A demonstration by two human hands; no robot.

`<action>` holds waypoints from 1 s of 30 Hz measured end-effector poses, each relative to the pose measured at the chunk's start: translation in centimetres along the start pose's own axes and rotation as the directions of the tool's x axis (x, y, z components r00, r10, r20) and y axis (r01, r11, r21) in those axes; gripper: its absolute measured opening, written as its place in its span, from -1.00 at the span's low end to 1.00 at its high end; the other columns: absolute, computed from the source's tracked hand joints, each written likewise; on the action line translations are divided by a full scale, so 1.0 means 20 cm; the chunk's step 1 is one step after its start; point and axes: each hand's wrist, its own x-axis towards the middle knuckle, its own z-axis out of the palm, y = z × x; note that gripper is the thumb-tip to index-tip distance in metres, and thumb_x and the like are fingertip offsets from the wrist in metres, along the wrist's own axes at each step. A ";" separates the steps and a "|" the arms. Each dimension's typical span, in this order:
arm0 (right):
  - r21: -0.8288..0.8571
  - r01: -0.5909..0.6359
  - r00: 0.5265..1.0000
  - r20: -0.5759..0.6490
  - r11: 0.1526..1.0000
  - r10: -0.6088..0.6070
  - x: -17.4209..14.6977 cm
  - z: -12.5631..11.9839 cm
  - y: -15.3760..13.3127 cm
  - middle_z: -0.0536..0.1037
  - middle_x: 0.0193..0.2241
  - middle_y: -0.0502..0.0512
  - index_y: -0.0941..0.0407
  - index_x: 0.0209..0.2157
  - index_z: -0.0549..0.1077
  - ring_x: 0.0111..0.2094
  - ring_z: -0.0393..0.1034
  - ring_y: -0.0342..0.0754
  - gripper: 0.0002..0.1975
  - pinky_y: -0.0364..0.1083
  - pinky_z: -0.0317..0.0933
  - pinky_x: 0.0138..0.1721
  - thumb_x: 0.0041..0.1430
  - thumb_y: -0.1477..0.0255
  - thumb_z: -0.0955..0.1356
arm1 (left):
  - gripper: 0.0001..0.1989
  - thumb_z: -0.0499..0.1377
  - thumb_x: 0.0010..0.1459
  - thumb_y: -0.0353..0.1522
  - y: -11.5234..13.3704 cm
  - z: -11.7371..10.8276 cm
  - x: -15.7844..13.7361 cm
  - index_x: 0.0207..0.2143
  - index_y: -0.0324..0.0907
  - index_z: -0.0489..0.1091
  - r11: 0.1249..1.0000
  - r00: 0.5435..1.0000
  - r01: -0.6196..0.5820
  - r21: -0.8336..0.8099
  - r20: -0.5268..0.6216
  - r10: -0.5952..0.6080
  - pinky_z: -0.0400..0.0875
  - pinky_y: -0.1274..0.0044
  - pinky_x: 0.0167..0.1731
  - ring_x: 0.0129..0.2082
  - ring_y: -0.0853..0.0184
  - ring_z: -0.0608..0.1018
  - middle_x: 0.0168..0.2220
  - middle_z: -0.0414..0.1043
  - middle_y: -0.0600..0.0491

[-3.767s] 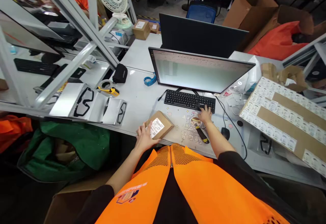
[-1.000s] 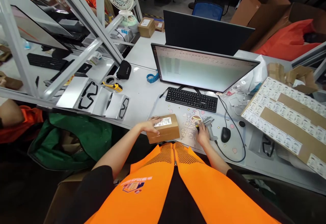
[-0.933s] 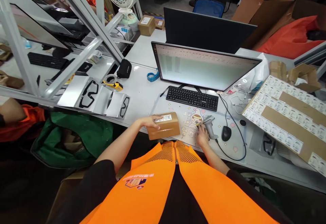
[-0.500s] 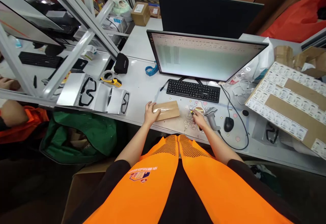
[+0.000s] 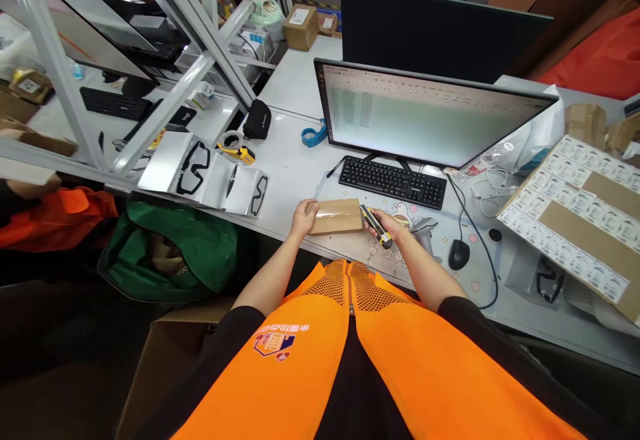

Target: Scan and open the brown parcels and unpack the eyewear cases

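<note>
A flat brown cardboard box (image 5: 336, 217) with shiny tape across its top lies near the desk's front edge. Its left end is gripped by my left hand (image 5: 303, 219), thumb on top and fingers around the edge. My right hand (image 5: 387, 224) is closed on a yellow and black utility knife (image 5: 377, 225). The knife's front end points at the right end of the box and is close to it; whether they touch, I cannot tell. Just right of that hand lies a grey barcode scanner (image 5: 426, 235), partly hidden by my wrist.
Behind the box are a keyboard (image 5: 393, 181) and a monitor (image 5: 425, 117). A mouse (image 5: 459, 254) and a label-covered cardboard sheet (image 5: 575, 220) are at right. White boxes (image 5: 200, 177), a yellow tape cutter (image 5: 237, 152) and blue tape dispenser (image 5: 314, 135) stand left. A green bag (image 5: 200, 247) sits below.
My right hand has moved left to the box's right end, and the utility knife now shows plainly in it. My left hand's fingers have closed around the left end. The view has shifted slightly.
</note>
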 end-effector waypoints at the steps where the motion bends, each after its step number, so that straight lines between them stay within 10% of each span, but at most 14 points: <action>1: 0.025 -0.007 1.000 0.013 1.000 0.007 -0.01 0.00 0.02 0.53 -0.52 0.03 0.09 -0.20 0.39 -0.67 0.24 -0.14 -0.62 -0.19 0.15 -0.67 0.59 0.25 0.08 | -0.69 0.16 0.39 -0.22 0.00 0.00 -0.01 0.02 -0.22 0.53 1.000 1.000 -0.003 -0.002 -0.012 0.003 0.40 0.34 0.30 0.15 0.13 0.57 0.07 0.55 -0.17; 11: 0.057 -0.010 0.999 0.050 0.998 0.007 -0.15 0.02 0.25 0.52 -0.53 -0.02 0.06 -0.04 0.36 -0.70 0.25 -0.14 -0.68 -0.20 0.18 -0.68 0.59 0.25 0.07 | -0.81 0.22 0.34 -0.23 0.09 0.00 -0.04 -0.10 -0.11 0.51 0.985 0.983 0.158 -0.073 -0.079 -0.164 0.39 0.32 0.31 0.15 0.13 0.60 0.05 0.62 -0.07; 16: 0.173 0.038 0.984 -0.176 0.984 -0.007 -0.16 0.02 0.24 0.55 -0.49 0.03 0.10 -0.08 0.36 -0.64 0.36 -0.13 -0.68 -0.20 0.30 -0.63 0.61 0.27 0.08 | -0.63 0.05 0.49 -0.12 0.10 0.00 -0.40 0.11 -0.15 0.41 0.853 0.830 0.519 -0.052 -0.208 -0.518 0.46 0.17 0.25 0.27 -0.01 0.56 0.25 0.51 -0.28; 19: 0.152 0.078 0.964 -0.263 0.985 -0.036 -0.18 -0.05 0.26 0.57 -0.50 0.04 0.10 -0.05 0.38 -0.61 0.44 -0.10 -0.71 -0.18 0.39 -0.58 0.60 0.19 0.19 | -0.53 0.12 0.43 0.02 0.10 -0.02 -0.69 -0.04 -0.19 0.50 0.817 0.815 0.576 -0.038 0.105 -0.570 0.59 0.16 0.05 -0.01 -0.03 0.72 -0.04 0.67 -0.26; 22: 0.102 0.102 0.964 -0.257 0.990 -0.073 -0.20 -0.09 0.31 0.60 -0.48 0.02 0.08 0.10 0.38 -0.55 0.53 -0.07 -0.69 -0.14 0.48 -0.49 0.56 0.15 0.30 | -0.52 0.20 0.37 0.06 0.16 -0.09 -0.75 -0.14 -0.18 0.58 0.925 0.817 0.376 -0.058 0.491 -0.302 0.60 0.22 0.08 -0.05 0.01 0.73 -0.15 0.70 -0.18; 25: 0.049 0.073 0.988 -0.137 0.996 -0.066 -0.21 -0.05 0.36 0.63 -0.45 -0.01 0.02 0.39 0.26 -0.54 0.56 -0.06 -0.50 -0.13 0.51 -0.46 0.55 0.21 0.32 | -0.62 0.17 0.42 -0.07 0.20 -0.19 -0.53 0.04 -0.11 0.58 0.998 0.978 0.006 0.067 0.209 -0.020 0.47 0.18 0.28 0.18 0.01 0.63 0.10 0.65 -0.15; 30: -0.038 0.050 0.997 0.068 0.998 -0.048 -0.18 0.11 0.42 0.63 -0.46 -0.03 -0.02 0.56 0.14 -0.60 0.46 -0.10 -0.30 -0.16 0.39 -0.57 0.51 0.22 0.36 | -0.49 0.21 0.38 -0.18 0.09 -0.26 -0.17 0.32 -0.12 0.43 0.940 0.989 -0.060 0.335 0.146 0.011 0.36 0.12 0.39 0.39 -0.04 0.45 0.39 0.43 -0.17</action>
